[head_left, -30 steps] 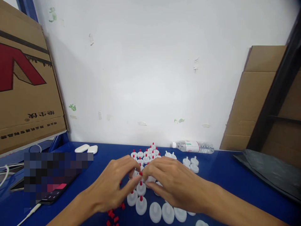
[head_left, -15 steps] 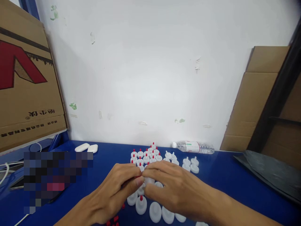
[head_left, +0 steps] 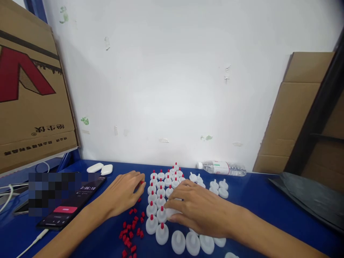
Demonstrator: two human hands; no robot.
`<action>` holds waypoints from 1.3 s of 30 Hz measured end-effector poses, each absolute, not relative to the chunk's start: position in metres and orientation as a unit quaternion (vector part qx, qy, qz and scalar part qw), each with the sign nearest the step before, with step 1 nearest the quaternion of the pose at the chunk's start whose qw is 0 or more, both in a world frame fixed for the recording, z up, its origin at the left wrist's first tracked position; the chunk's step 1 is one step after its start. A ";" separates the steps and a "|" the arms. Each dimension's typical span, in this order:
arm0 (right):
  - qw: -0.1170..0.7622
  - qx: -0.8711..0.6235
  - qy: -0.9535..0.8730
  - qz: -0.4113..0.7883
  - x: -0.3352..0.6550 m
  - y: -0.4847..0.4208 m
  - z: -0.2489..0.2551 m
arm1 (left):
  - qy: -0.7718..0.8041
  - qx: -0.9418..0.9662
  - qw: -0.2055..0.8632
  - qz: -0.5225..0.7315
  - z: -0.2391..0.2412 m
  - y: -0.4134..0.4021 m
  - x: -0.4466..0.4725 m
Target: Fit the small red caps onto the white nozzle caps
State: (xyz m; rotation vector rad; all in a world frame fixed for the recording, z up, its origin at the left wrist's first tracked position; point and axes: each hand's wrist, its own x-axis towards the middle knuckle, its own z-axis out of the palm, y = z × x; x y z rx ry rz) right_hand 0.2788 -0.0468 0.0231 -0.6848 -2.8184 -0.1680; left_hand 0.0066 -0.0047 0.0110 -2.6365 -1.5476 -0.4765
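My left hand [head_left: 124, 191] is over the left side of the group, fingers bent, with a small red tip cap [head_left: 141, 182] between thumb and forefinger. My right hand [head_left: 192, 206] is closed round a white nozzle lid [head_left: 172, 213], mostly hidden by the fingers. Rows of white nozzle lids with red tips, such as this capped lid [head_left: 162, 234], stand left of and beyond my right hand. Bare white lids [head_left: 178, 243] lie below it. Loose red caps [head_left: 129, 233] are scattered on the blue table beneath my left hand.
A clear water bottle [head_left: 223, 168] lies by the wall. More bare lids [head_left: 223, 192] stand to its front. A phone [head_left: 67, 211] with a cable and two white rounded cases [head_left: 95, 167] are at left. Dark plastic sheeting [head_left: 309, 204] and cardboard [head_left: 282, 118] stand at right.
My hands were together over the lids. My left hand has moved away to the left, uncovering the rows of capped lids and loose red caps; my right hand has stayed nearly in place.
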 end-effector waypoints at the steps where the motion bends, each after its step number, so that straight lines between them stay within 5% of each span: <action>1: 0.110 -0.230 -0.965 -0.055 0.278 -0.048 0.022 | -0.495 -0.856 0.021 -0.149 0.010 -0.006 0.008; 15: 0.063 -0.232 -0.971 -0.012 0.278 -0.056 0.034 | -0.495 -0.864 0.030 -0.083 0.001 -0.002 0.006; 26: 0.106 -0.211 -0.971 0.031 0.276 -0.064 0.039 | -0.480 -0.874 0.006 -0.072 0.006 -0.007 0.006; 39: 0.089 -0.162 -0.976 -0.115 0.264 -0.068 0.019 | -0.430 -0.894 0.005 -0.129 0.012 -0.011 0.008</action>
